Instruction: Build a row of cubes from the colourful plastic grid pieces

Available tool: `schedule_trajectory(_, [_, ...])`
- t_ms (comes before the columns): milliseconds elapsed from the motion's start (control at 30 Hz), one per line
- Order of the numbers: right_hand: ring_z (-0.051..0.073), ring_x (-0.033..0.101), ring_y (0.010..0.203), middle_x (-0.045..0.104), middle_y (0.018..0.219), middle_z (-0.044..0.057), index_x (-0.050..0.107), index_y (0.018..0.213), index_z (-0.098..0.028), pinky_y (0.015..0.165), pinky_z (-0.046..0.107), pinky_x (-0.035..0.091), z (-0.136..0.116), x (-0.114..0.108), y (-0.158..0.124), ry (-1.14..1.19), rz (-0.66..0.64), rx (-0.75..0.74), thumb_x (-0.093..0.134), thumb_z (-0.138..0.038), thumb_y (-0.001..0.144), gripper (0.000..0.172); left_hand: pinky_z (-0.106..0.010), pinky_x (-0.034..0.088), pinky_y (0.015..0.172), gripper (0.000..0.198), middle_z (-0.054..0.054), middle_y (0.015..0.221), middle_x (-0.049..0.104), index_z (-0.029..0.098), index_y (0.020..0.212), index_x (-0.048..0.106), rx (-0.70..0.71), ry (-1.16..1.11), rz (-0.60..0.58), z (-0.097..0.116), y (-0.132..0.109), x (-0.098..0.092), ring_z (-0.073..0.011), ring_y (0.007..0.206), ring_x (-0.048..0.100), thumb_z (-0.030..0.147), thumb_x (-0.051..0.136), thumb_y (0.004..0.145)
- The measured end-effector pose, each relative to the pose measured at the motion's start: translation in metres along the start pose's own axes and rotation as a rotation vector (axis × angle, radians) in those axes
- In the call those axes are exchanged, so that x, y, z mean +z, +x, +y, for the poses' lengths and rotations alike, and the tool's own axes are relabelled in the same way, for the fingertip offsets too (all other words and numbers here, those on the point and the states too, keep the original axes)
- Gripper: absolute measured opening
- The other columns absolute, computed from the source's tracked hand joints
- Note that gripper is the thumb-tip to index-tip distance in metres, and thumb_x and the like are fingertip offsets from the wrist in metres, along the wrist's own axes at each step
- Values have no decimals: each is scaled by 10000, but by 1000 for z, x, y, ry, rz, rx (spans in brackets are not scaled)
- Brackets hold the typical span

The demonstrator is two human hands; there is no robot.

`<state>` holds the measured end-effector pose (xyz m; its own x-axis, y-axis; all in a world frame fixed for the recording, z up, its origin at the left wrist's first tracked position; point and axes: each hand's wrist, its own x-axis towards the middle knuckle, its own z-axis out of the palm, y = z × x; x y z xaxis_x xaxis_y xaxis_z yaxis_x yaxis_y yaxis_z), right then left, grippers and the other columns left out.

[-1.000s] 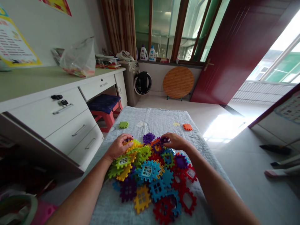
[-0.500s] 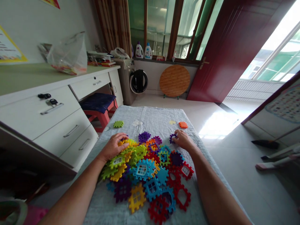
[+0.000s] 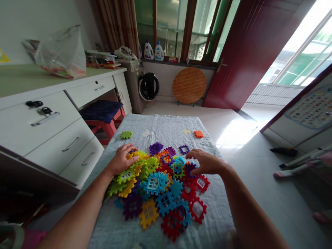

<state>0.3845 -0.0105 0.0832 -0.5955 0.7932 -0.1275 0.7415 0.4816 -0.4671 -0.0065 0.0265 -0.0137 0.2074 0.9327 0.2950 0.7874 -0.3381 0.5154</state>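
A heap of colourful interlocking plastic tiles [image 3: 158, 183] lies on a low table covered with a grey cloth [image 3: 166, 128]. My left hand [image 3: 120, 160] rests on the heap's left side, fingers curled over yellow and green tiles. My right hand [image 3: 206, 162] hovers over the heap's right side, fingers spread, holding nothing. A small purple tile [image 3: 184, 149] lies alone on the cloth just beyond my right hand. Farther off lie a green tile [image 3: 126, 135] and an orange tile [image 3: 199, 134].
A white desk with drawers [image 3: 52, 114] stands to the left, a red stool [image 3: 103, 119] under it and a plastic bag [image 3: 61, 53] on top. A round wooden board [image 3: 189, 85] leans on the far wall beside a dark red door [image 3: 249, 52].
My right hand carried a small purple tile out of the heap, set it down on the cloth, and drew back over the pile. The left hand barely moved.
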Motion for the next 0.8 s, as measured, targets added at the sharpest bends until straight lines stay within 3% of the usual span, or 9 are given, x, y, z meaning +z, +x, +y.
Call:
schedule_trajectory(67, [235, 506, 968, 570, 1050, 65, 600, 1092, -219, 829, 345, 423, -7, 9, -7, -95, -11, 18, 773, -334, 598, 536, -467, 337, 1063, 429, -115, 1229, 551, 203, 1000, 656, 6, -1, -1, 1, 0, 0, -308, 1177, 493, 528, 590, 726])
schedule_trajectory(200, [229, 504, 920, 562, 991, 75, 608, 1051, -202, 804, 338, 420, -12, 20, -13, -172, 2, 64, 736, -293, 634, 446, -473, 334, 1060, 430, -117, 1225, 552, 208, 999, 654, 10, 3, 4, 0, 0, 0, -304, 1174, 492, 532, 591, 723])
schedule_trajectory(400, [201, 557, 913, 590, 1045, 84, 597, 1137, -201, 825, 313, 430, -8, 7, -6, -57, 86, 3, 647, -263, 709, 435, -479, 309, 1077, 426, -104, 1253, 529, 224, 1004, 659, -6, 27, 33, -1, -1, 1, -313, 1220, 448, 527, 604, 710])
schedule_trajectory(467, [186, 577, 853, 627, 990, 62, 610, 1096, -211, 774, 296, 438, -2, 1, 0, -13, 94, 29, 641, -288, 721, 384, -465, 324, 1072, 424, -101, 1248, 540, 223, 1005, 658, 0, 25, 26, 0, -1, 0, -307, 1208, 464, 525, 602, 713])
schedule_trajectory(600, [131, 562, 640, 641, 752, 15, 614, 830, -196, 574, 238, 407, 24, 1, 10, 174, 103, 179, 518, -299, 805, 142, -450, 346, 1056, 413, -102, 1203, 588, 221, 995, 660, 24, 23, 0, 2, 0, -2, -301, 1170, 503, 524, 597, 720])
schedule_trajectory(700, [114, 511, 520, 566, 599, -7, 548, 683, -192, 510, 238, 377, 46, 12, 14, 280, 143, 255, 381, -292, 863, 265, -439, 349, 1052, 406, -103, 1189, 601, 225, 987, 658, 29, 22, -7, 4, 1, -3, -293, 1166, 508, 526, 592, 722])
schedule_trajectory(800, [126, 510, 539, 544, 586, -7, 561, 692, -193, 543, 255, 374, 61, 22, 13, 184, 227, 311, 382, -344, 879, 299, -443, 347, 1049, 406, -106, 1187, 604, 225, 982, 659, 31, 23, -13, 4, 2, -3, -291, 1164, 508, 530, 590, 722])
